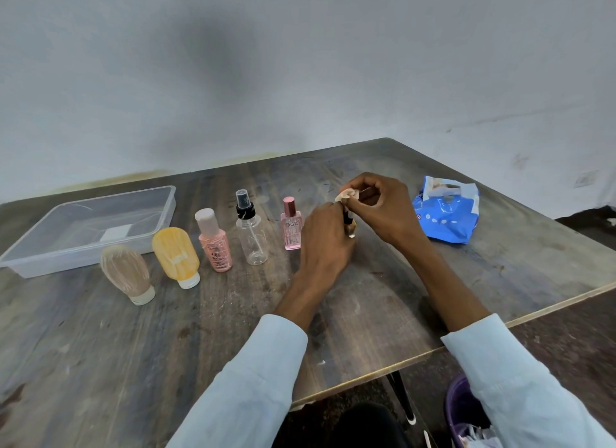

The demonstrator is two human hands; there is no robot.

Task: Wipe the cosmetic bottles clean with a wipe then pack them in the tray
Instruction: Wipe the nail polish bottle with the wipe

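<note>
My left hand grips a small bottle with a black neck and yellowish glass, mostly hidden by the fingers. My right hand pinches a crumpled beige wipe against the bottle's top. On the table to the left stands a row: a pink perfume bottle, a clear spray bottle, a pink bottle, a yellow tube and a beige tube. A clear plastic tray sits at the far left with a white label on its bottom.
A blue wipes packet lies to the right of my hands. The wooden table's edge runs diagonally at the front right. A purple bin with scraps stands on the floor below it.
</note>
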